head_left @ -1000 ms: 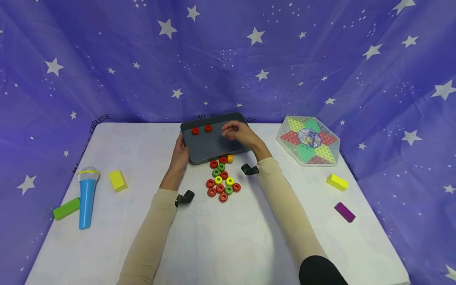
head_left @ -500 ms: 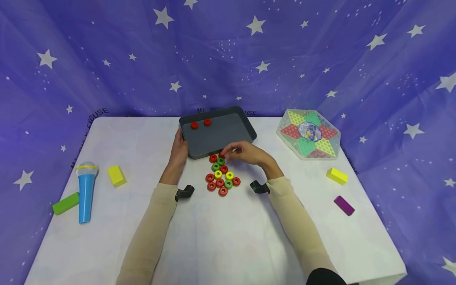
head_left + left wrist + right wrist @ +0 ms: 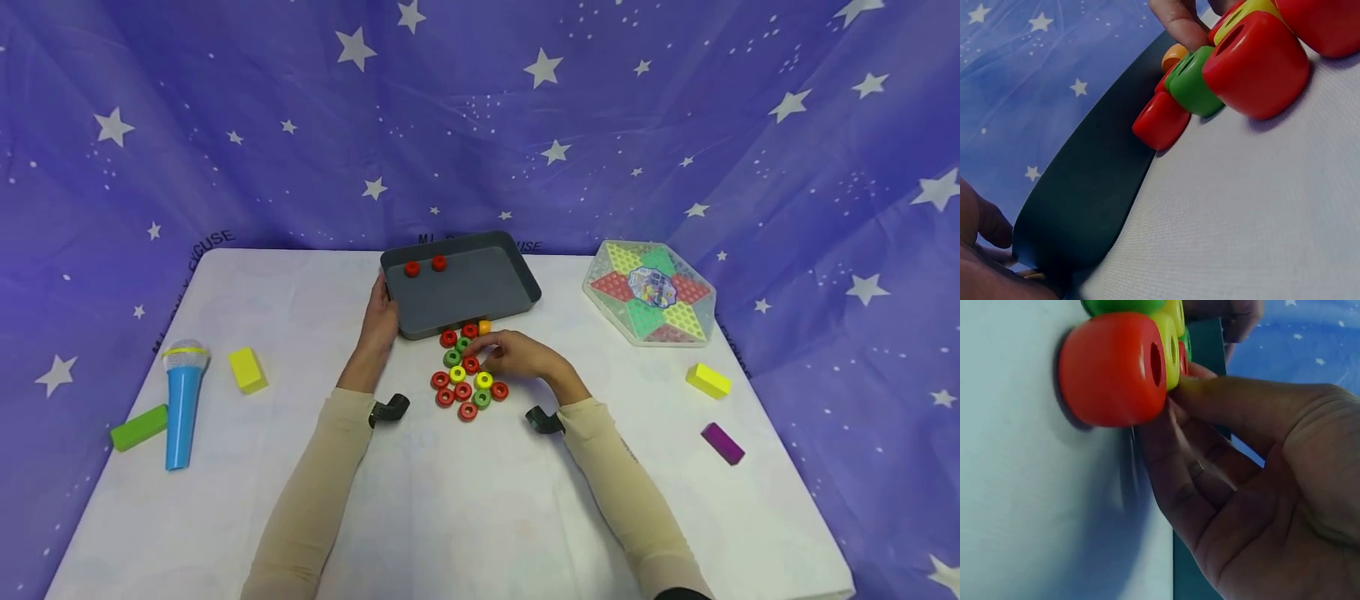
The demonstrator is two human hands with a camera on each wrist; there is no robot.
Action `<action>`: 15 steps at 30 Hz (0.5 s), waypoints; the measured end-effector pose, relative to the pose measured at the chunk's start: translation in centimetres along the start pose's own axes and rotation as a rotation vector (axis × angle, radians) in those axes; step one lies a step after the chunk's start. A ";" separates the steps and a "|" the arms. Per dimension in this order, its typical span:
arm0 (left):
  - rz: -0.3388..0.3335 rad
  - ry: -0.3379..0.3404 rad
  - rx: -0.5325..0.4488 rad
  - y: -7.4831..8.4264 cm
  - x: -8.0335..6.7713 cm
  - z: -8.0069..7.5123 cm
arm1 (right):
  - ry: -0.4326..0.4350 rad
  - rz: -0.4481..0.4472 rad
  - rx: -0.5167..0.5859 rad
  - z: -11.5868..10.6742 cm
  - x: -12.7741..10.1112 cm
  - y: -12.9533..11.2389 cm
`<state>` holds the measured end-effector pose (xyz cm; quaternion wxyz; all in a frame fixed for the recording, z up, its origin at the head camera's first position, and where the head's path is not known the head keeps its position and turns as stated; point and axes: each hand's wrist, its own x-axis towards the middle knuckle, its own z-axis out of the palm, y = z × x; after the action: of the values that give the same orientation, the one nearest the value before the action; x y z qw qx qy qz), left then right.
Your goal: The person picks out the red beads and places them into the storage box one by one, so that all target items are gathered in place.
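My left hand (image 3: pixel 379 329) grips the left edge of a dark grey rectangular tray (image 3: pixel 480 292), thumb and fingers at its wall. Inside the tray, near its far left corner, are two red beads (image 3: pixel 412 269). A cluster of red, green and yellow ring-shaped beads (image 3: pixel 446 397) lies on the table before the tray. My right hand (image 3: pixel 522 354) reaches into this cluster from the right, thumb and index finger on either side of a red bead (image 3: pixel 470 365). In the right wrist view, nearer red and yellow beads (image 3: pixel 1110 372) partly hide those fingertips.
An orange bead (image 3: pixel 485 327) lies by the tray's front wall. At right are a hexagonal board game box (image 3: pixel 649 293), a yellow block (image 3: pixel 708 381) and a purple block (image 3: pixel 723 443). A toy microphone (image 3: pixel 182 408), a green block (image 3: pixel 139 427) and another yellow block (image 3: pixel 247 370) lie at left.
My right hand has moved from over the tray back to the bead cluster, then lower to a red bead there. The left hand keeps its hold on the tray.
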<state>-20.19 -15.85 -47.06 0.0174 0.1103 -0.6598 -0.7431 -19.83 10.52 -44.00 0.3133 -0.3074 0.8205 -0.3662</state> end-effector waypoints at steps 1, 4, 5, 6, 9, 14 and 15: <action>-0.003 0.003 -0.001 0.0 0.0 0.0 | -0.005 -0.003 0.006 0.1 0.0 0.0; -0.007 0.012 0.007 0.0 -0.1 0.0 | -0.016 -0.004 0.046 0.4 0.1 0.0; -0.005 0.012 0.009 0.0 0.0 0.0 | -0.017 0.000 0.061 0.5 0.1 0.0; -0.006 0.015 0.012 0.1 -0.1 0.0 | -0.016 0.000 0.074 0.6 0.2 0.0; -0.011 0.010 0.006 0.2 -0.1 -0.1 | -0.005 0.006 0.095 0.9 0.3 0.2; -0.022 -0.014 0.005 2.0 -1.5 0.3 | 0.030 0.004 0.065 1.1 0.3 0.6; -0.022 -0.017 0.011 2.3 -1.7 0.4 | 0.038 0.001 0.053 1.1 0.3 0.7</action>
<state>-18.87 -15.48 -44.53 0.0030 0.1111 -0.6627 -0.7406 -19.39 10.19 -45.21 0.3057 -0.2915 0.8166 -0.3934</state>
